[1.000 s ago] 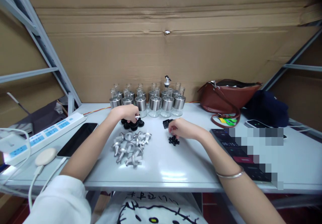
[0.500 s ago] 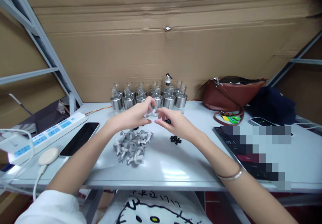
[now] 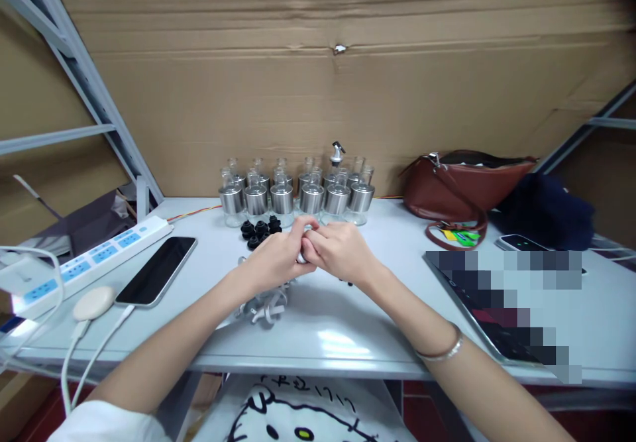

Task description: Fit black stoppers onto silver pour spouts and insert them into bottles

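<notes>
My left hand [image 3: 283,255] and my right hand [image 3: 340,246] meet above the middle of the table, fingers closed and pressed together. Between them a sliver of a grey-white plastic pourer top [image 3: 301,254] shows; my left fingers grip it. Whatever my right fingertips pinch is hidden. Partly under my left hand lies a pile of similar grey-white pourer tops [image 3: 268,311]. Black ribbed stoppers [image 3: 262,228] are grouped just behind that hand. Small black pieces [image 3: 350,283] peek out below my right hand, mostly covered.
Several glass bottles with steel sleeves [image 3: 312,198] stand in rows at the back; one carries a fitted pourer [image 3: 337,154]. To the left lie a phone [image 3: 158,271], a power strip [image 3: 94,260] and a round charger [image 3: 93,303]. A brown bag [image 3: 447,187] and a tablet [image 3: 462,303] occupy the right.
My hands, apart half a second ago with the pourer top in my left, have come together and closed around it. Both sit slightly lower in view, uncovering the black stoppers.
</notes>
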The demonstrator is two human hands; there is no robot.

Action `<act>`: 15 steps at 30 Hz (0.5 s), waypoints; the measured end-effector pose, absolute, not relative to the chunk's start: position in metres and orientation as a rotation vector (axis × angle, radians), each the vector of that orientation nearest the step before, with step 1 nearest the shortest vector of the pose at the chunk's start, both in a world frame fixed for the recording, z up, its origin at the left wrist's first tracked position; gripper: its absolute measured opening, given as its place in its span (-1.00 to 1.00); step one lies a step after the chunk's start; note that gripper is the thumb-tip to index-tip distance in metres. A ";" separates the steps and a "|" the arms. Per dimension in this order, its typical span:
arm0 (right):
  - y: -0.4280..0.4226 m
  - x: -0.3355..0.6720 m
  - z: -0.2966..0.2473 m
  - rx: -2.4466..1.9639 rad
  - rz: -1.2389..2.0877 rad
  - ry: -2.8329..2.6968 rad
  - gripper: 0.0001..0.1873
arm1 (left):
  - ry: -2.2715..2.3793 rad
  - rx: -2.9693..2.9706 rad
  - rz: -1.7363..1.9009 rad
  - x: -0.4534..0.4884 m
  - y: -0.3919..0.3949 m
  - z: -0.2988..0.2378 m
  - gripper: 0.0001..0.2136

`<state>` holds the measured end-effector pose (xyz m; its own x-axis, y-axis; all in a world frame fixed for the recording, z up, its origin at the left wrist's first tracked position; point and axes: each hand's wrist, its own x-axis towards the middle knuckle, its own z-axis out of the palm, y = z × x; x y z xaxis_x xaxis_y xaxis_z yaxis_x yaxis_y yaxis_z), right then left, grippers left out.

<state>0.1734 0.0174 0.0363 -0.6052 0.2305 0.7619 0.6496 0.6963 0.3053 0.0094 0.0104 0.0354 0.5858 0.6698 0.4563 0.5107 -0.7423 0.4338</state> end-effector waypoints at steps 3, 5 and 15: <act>0.013 0.178 0.037 -0.605 -0.713 -2.129 -0.55 | 0.996 2.804 1.032 0.009 0.008 0.026 -0.66; 0.008 0.180 0.038 -0.603 -0.675 -2.124 -0.55 | 0.953 2.931 1.155 0.008 0.007 0.022 -0.73; -0.006 0.172 0.031 -0.503 -0.386 -2.064 -0.55 | 0.451 3.113 1.656 0.006 0.007 0.026 -0.75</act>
